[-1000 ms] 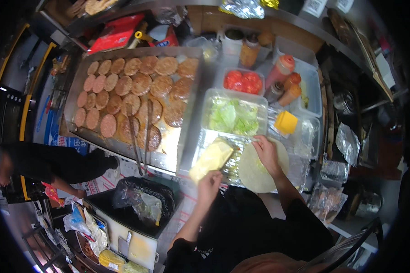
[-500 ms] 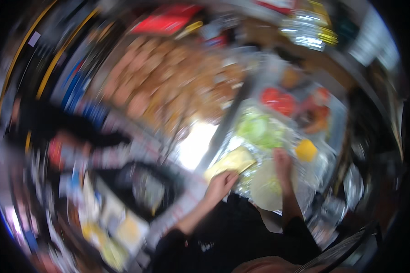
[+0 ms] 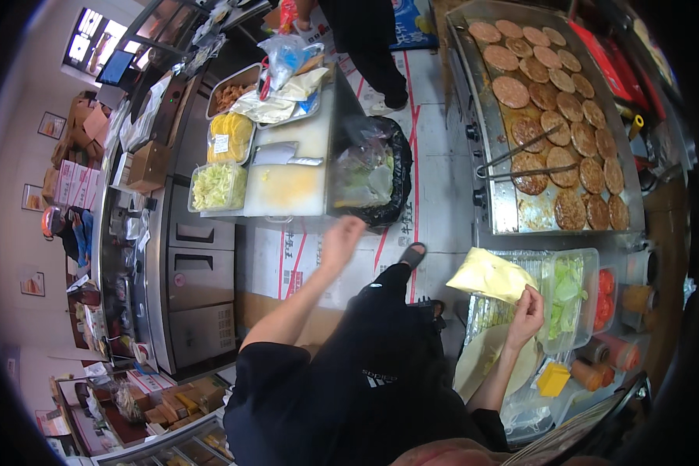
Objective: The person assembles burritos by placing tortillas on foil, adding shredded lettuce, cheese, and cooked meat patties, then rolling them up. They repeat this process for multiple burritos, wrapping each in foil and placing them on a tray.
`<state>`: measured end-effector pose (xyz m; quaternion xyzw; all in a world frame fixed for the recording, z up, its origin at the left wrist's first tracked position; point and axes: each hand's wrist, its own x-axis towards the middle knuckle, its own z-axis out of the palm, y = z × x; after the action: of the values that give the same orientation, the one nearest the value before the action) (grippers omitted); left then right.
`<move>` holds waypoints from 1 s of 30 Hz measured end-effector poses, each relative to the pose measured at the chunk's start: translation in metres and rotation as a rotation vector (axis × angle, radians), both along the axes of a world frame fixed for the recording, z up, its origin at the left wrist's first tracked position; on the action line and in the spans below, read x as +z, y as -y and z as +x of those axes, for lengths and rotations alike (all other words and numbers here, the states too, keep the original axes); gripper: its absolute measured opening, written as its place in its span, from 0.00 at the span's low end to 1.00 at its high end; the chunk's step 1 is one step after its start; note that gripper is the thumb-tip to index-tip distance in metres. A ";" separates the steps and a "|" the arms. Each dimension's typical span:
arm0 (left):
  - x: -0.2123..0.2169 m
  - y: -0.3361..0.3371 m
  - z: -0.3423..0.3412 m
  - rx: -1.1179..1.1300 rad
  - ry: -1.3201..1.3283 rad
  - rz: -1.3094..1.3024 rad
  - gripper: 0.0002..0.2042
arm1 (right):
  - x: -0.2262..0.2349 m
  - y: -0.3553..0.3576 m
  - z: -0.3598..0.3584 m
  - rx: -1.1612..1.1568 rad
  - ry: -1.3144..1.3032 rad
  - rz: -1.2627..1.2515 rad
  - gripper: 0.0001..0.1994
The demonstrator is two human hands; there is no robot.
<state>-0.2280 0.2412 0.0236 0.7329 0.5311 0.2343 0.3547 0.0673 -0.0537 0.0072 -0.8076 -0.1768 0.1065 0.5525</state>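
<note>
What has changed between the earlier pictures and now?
The view swung left. The left hand moved from the yellow packet out toward the black bin bag; the right hand went from the flatbread to the packet's edge, touching it. The tongs still lie on the griddle.

metal tongs (image 3: 523,147) across round patties (image 3: 571,210), brown cardboard box (image 3: 147,167), bluish screen (image 3: 116,68)

Left arm (image 3: 293,301): extended forward and inward from the short sleeve; left hand (image 3: 343,236) raised ahead, fingers slightly blurred. Right forearm (image 3: 502,379): angled forward; right hand (image 3: 526,311) with thumb and fingertips drawn together. Hands well apart.
</note>
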 end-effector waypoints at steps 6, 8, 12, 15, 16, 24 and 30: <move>-0.017 -0.183 -0.034 0.086 -0.092 0.294 0.10 | 0.024 -0.052 -0.036 0.047 -0.034 -0.024 0.07; -0.018 -0.247 -0.038 0.112 -0.076 0.420 0.09 | 0.021 -0.070 -0.051 0.068 -0.016 -0.021 0.07; -0.043 -0.365 -0.048 0.039 -0.327 0.485 0.10 | 0.021 -0.112 -0.082 0.020 -0.052 -0.089 0.07; -0.069 -0.415 -0.048 0.028 -0.399 0.557 0.09 | 0.019 -0.148 -0.101 0.040 -0.104 -0.133 0.07; -0.077 -0.425 -0.046 0.036 -0.452 0.507 0.09 | 0.019 -0.163 -0.109 0.063 -0.137 -0.129 0.07; -0.092 -0.451 -0.046 0.055 -0.096 0.364 0.14 | -0.010 -0.315 -0.137 0.320 -0.091 -0.197 0.06; -0.070 -0.452 -0.039 0.170 -0.032 0.171 0.14 | -0.009 -0.517 -0.160 0.795 0.138 -0.188 0.09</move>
<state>-0.2672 0.6937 -0.0468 0.7165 0.5749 0.2964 0.2614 -0.0924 0.4636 -0.0019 -0.7286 -0.5013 0.2729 0.3788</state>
